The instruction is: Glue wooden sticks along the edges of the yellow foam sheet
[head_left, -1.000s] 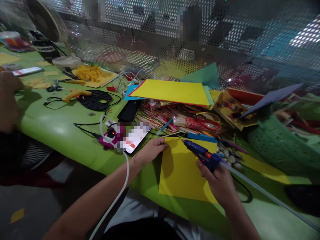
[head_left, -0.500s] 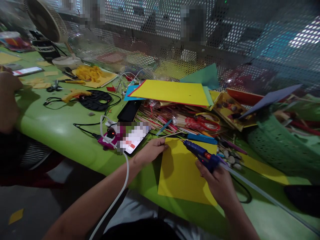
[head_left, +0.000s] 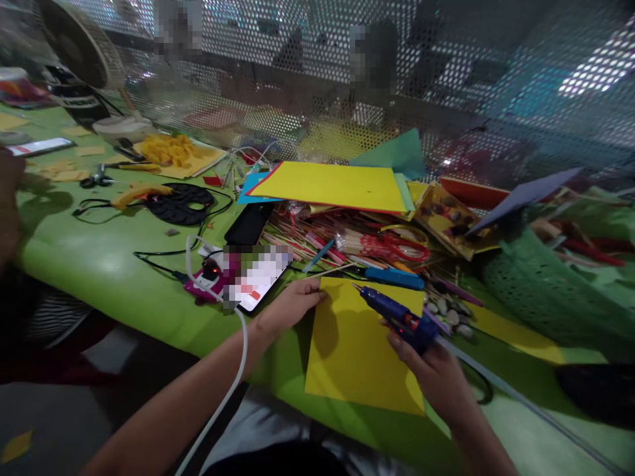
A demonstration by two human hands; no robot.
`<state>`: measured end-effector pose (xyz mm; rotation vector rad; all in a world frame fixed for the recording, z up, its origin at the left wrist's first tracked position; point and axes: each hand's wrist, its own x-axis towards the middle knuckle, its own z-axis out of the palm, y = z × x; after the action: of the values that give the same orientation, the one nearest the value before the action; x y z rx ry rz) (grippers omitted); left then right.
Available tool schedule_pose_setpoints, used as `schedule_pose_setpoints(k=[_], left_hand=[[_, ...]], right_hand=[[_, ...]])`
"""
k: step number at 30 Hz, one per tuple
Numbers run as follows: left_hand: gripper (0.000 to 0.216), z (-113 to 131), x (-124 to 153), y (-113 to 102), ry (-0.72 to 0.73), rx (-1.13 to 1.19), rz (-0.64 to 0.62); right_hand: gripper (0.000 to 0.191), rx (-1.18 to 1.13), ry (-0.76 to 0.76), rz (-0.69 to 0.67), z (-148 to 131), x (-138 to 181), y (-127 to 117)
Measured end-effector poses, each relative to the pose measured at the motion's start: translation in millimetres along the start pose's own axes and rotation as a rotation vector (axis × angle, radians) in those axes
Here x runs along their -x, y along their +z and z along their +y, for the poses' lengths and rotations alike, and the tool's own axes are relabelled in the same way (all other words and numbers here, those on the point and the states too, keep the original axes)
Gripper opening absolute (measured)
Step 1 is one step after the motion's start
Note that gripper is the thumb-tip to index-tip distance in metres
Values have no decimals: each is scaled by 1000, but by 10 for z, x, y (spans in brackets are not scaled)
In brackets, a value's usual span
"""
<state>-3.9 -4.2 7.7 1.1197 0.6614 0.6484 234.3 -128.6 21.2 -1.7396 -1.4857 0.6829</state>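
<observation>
- Grips the blue glue gun (head_left: 389, 309) with the right hand (head_left: 432, 362), over the yellow sheet (head_left: 354, 363) between both hands.
- Touches the sheet's far left corner with the left hand (head_left: 294, 301); cannot tell whether pinching.

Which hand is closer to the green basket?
Right. The right hand, holding a glue gun, is left of the basket; the left hand is farther left, by the yellow sheet.
</observation>
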Motion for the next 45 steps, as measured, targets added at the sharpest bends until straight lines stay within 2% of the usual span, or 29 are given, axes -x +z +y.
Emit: schedule_pose_setpoints(k=[3, 7, 16, 28, 35, 45], left_hand=[[26, -13, -10, -13, -17, -5, 9], [26, -3, -8, -8, -12, -1, -1], [27, 10, 18, -2, -6, -35, -4], [27, -12, 19, -7, -24, 0, 9], [24, 2, 23, 1, -27, -7, 17], [24, -38, 1, -26, -9, -2, 20]], right_hand=[[33, 77, -50, 19, -49, 0, -24], [33, 70, -88, 8, -69, -9, -32], [31, 87, -42, 4, 10, 4, 9], [37, 118, 10, 71, -24, 27, 2], [42, 130, -4, 95, -66, 13, 27], [39, 141, -3, 83, -84, 13, 11]])
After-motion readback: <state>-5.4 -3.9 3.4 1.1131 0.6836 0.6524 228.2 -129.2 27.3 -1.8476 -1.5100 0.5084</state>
